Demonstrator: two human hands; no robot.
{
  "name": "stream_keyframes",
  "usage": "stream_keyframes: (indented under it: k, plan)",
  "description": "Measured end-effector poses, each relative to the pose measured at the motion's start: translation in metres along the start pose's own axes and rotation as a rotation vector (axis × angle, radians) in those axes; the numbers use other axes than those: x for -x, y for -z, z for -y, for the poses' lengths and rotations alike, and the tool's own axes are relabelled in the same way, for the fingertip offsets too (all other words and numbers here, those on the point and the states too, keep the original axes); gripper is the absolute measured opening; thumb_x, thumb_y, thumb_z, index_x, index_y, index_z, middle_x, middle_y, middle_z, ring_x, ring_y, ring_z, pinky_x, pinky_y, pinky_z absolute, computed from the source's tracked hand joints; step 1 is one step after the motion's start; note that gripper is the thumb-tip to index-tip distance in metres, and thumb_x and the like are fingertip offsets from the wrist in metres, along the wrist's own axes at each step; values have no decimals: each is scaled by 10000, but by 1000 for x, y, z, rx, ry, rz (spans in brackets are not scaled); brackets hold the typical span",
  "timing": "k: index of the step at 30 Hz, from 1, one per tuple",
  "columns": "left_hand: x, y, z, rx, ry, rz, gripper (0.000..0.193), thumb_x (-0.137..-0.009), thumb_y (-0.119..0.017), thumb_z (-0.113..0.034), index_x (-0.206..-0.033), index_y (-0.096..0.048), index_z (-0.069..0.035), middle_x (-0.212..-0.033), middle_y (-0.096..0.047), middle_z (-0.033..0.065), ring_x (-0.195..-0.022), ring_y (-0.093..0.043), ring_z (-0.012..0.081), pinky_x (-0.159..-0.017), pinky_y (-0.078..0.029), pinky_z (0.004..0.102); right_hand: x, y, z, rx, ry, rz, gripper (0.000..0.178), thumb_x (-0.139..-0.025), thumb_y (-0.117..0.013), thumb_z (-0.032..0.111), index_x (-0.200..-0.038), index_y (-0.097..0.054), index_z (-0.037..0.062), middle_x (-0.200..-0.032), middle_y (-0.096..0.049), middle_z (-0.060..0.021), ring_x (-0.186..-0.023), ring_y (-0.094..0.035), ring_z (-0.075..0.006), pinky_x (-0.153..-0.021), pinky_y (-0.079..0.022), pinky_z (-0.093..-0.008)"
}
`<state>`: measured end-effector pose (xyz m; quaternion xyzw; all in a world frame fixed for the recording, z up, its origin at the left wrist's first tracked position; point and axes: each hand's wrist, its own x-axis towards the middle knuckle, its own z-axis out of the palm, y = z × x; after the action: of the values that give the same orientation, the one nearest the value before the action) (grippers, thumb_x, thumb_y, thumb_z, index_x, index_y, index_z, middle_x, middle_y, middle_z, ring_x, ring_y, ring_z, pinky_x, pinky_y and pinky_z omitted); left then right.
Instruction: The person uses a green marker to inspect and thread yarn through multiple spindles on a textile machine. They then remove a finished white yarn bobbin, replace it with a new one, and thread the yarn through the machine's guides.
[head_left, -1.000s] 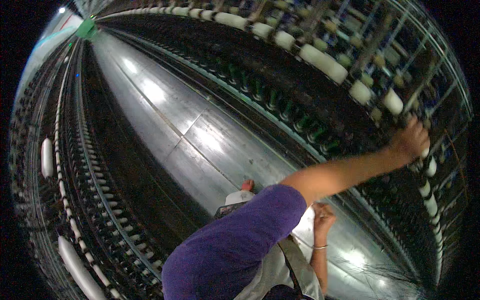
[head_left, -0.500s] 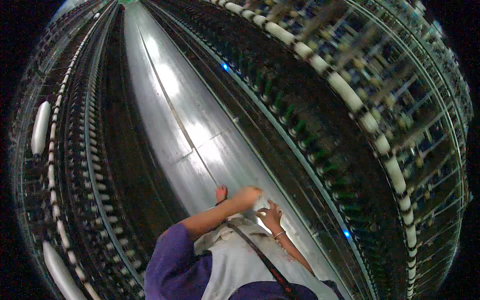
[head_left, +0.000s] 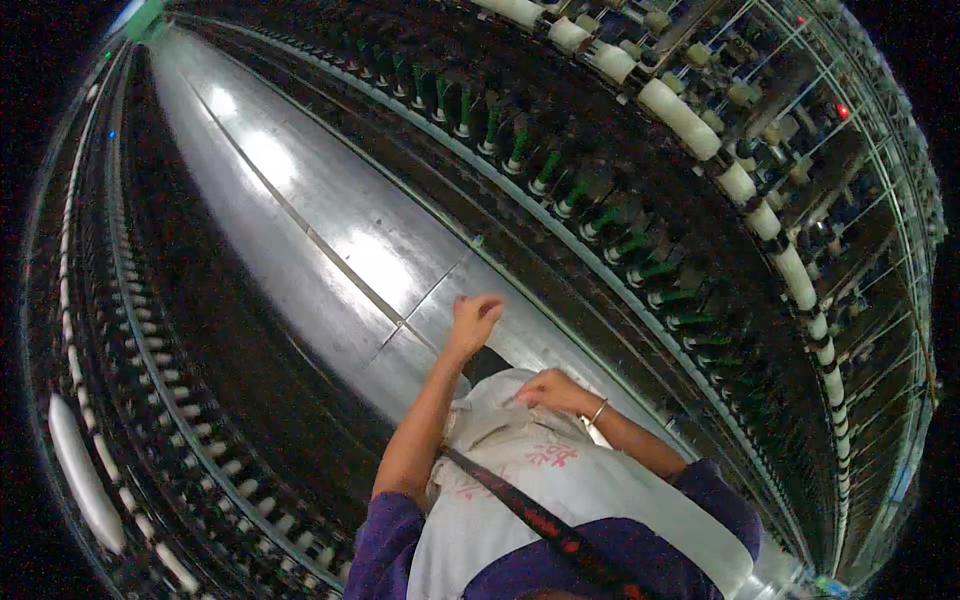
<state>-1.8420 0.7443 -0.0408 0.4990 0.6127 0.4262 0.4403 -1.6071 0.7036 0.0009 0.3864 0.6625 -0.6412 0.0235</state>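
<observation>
My left hand is held out in front of me above the metal-plated floor, its fingers bent in toward the thumb. Whatever may be between them is too small to make out. Close to my waist, my right hand has its fingers curled together against the front of the white apron. A bangle circles that wrist. The apron has red markings, and a dark strap with red marks runs across it. Loose cloth bunches at the apron's top edge near both hands.
A narrow aisle floor of shiny plates runs between two spinning machines. On the right stand green bobbins below a line of white rollers. Rows of white bobbins and a large white roll line the left.
My view has turned to the right. The two hands, close together before, are now farther apart: the left reaches forward, the right has drawn back to the apron.
</observation>
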Motion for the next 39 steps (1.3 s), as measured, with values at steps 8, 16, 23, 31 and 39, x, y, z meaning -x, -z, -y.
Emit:
stream_keyframes:
  k: [8,16,23,31,39]
  plan:
    - [-284,47,-52,551,-6,-90,458,-957,-505,-211,-1373,-400,-54,-1337,-480,111,-1165,-485,180,-956,-375,285,-134,57,85,51,135,-662,189,-825,-640,191,-957,-705,71,-920,-684,-141,-831,-663,-286,-745,-514,-354]
    - [-334,57,-108,101,-541,68,366,-922,-485,-56,-1276,-406,-9,-1095,-564,179,-1006,-555,280,-853,-437,312,-187,66,170,123,173,-726,138,-781,-700,158,-881,-707,62,-811,-681,-104,-716,-648,-238,-647,-505,-329]
    - [-321,194,-226,651,-376,62,158,-968,-515,-239,-1030,-489,-96,-865,-549,31,-817,-585,168,-821,-486,334,-220,73,242,173,275,-1125,155,-752,-713,240,-830,-706,107,-937,-674,-81,-839,-634,-278,-702,-503,-393]
    - [-321,332,-216,1175,101,330,206,-948,-532,-275,-982,-512,-73,-773,-420,31,-765,-439,167,-977,-404,501,-193,321,446,1410,78,-1484,83,-800,-656,148,-811,-638,68,-759,-567,-71,-739,-578,-283,-658,-475,-384]
    - [-347,387,-189,1291,172,276,172,-879,-607,-164,-997,-521,-71,-797,-457,49,-799,-487,197,-999,-381,581,-222,352,474,1458,-582,-1005,197,-759,-620,42,-567,-579,33,-540,-501,-116,-551,-533,-254,-516,-458,-411]
